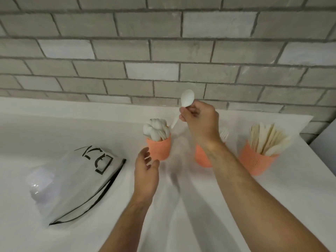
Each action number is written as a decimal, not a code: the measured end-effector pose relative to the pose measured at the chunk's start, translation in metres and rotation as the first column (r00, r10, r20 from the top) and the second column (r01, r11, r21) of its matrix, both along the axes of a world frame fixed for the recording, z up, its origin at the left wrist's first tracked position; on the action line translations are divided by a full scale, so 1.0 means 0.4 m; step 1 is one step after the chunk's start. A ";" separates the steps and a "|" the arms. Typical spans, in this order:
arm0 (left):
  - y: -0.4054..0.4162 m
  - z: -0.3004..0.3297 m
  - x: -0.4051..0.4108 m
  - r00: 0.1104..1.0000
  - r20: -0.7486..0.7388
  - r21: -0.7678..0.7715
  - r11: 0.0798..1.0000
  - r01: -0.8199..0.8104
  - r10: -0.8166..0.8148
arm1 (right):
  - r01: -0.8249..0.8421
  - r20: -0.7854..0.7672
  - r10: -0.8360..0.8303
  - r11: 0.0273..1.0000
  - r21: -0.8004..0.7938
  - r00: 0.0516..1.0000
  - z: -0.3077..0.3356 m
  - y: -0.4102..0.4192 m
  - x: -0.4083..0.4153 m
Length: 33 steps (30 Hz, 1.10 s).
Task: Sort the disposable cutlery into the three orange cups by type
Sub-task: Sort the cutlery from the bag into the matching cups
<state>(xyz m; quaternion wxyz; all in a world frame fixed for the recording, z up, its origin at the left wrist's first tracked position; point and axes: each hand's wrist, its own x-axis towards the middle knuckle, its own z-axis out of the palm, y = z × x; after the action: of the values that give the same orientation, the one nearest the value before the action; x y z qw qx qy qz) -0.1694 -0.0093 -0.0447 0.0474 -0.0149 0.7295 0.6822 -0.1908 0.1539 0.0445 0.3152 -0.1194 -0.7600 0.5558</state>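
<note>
Though half hidden, middle cup (201, 157).

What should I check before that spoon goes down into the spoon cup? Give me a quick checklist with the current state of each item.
1. Grip on the white spoon: the right hand pinches it at mid-handle, bowl up, handle tip down. Ok.
2. Right cup: the left cup holds spoons, and the handle tip hangs just beside its rim. Ok.
3. Room in that cup: spoon bowls crowd its mouth; free space is hard to see. Cannot tell.
4. Cup steadied: the left hand is open next to the cup, whether touching it is unclear. Cannot tell.
5. Other cups out of the way: the middle cup sits under the right forearm; the right cup stands apart. Ok.
</note>
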 end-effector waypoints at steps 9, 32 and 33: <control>-0.036 0.016 -0.086 0.972 -0.005 0.063 0.970 0.236 -0.236 | 0.080 0.151 -0.103 0.985 0.150 0.983 -0.053 -0.054 -0.148; -0.060 0.025 -0.106 0.954 -0.045 -0.002 0.955 0.298 -0.298 | -0.109 0.314 -0.159 0.717 0.689 0.936 -0.039 -0.061 -0.145; -0.062 0.023 -0.107 0.951 -0.042 -0.007 0.952 0.307 -0.307 | -0.151 0.362 -0.152 0.714 0.683 0.920 -0.049 -0.061 -0.144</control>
<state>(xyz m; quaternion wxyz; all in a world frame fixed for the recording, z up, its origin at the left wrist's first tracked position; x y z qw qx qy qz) -0.2121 -0.0340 -0.0355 0.1374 0.1131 0.7240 0.6664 -0.2486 0.1294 0.0247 0.1777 -0.1003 -0.9601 0.1911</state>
